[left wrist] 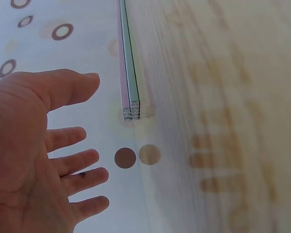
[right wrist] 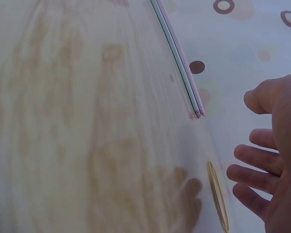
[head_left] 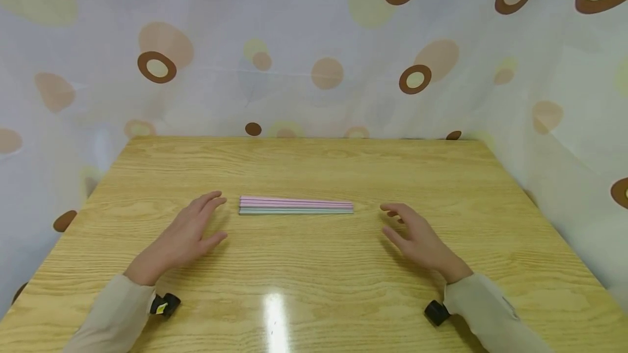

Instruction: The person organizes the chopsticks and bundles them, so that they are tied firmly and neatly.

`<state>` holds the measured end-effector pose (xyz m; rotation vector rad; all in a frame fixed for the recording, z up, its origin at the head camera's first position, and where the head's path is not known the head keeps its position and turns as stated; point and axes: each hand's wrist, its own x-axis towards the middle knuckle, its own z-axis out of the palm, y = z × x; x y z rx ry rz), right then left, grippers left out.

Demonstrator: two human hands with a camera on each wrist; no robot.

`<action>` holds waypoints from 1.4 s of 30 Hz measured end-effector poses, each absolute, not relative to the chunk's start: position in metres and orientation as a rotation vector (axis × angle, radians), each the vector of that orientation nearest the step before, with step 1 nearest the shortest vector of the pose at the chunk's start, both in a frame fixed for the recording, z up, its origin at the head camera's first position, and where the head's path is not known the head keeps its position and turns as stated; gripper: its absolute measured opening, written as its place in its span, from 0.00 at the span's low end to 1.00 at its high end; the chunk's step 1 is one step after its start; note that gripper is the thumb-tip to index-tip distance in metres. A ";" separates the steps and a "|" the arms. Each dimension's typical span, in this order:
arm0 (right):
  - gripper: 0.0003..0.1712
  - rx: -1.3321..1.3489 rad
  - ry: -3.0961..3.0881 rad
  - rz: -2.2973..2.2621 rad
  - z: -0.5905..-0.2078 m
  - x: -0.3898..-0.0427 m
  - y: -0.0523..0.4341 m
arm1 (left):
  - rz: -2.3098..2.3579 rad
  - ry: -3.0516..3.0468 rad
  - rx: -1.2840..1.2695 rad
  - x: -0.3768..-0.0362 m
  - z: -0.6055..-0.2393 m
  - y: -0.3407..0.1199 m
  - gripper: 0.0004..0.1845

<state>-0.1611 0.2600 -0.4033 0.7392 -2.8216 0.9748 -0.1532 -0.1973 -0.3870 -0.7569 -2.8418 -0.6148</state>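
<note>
Long, thin pink and pale green strips (head_left: 296, 206) lie side by side on the wooden table, with dark lines between them. To their left, my left hand (head_left: 186, 233) hovers with fingers spread and thumb apart, touching nothing. In the left wrist view the near ends of the strips (left wrist: 131, 87) look silvery and rough. My right hand (head_left: 417, 238) is off to the right of the strips, its fingers loosely bent and holding nothing. A thin yellow loop (right wrist: 217, 196) shows near the right fingers in the right wrist view; its kind is unclear.
The wooden table (head_left: 314, 266) has a bright glare streak near its front. Behind it and along both sides hangs a white curtain (head_left: 294, 31) with brown and beige circles. Black wrist devices (head_left: 436, 313) sit at both sleeve cuffs.
</note>
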 end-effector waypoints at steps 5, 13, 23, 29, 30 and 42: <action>0.26 0.739 -2.839 0.975 -0.402 -0.165 0.256 | -0.602 -2.856 -0.761 -0.154 -0.387 -0.194 0.33; 0.26 0.773 -2.826 1.037 -0.403 -0.173 0.244 | -0.607 -2.864 -0.762 -0.159 -0.389 -0.190 0.34; 0.26 0.802 -2.817 1.051 -0.406 -0.180 0.238 | -0.599 -2.853 -0.809 -0.162 -0.395 -0.186 0.40; 0.25 0.812 -2.792 1.083 -0.405 -0.188 0.228 | -0.571 -2.833 -0.850 -0.167 -0.392 -0.181 0.44; 0.25 0.818 -2.783 1.079 -0.405 -0.190 0.227 | -0.574 -2.839 -0.853 -0.169 -0.391 -0.180 0.44; 0.26 0.832 -2.760 1.059 -0.413 -0.202 0.217 | -0.593 -2.909 -0.830 -0.173 -0.392 -0.172 0.43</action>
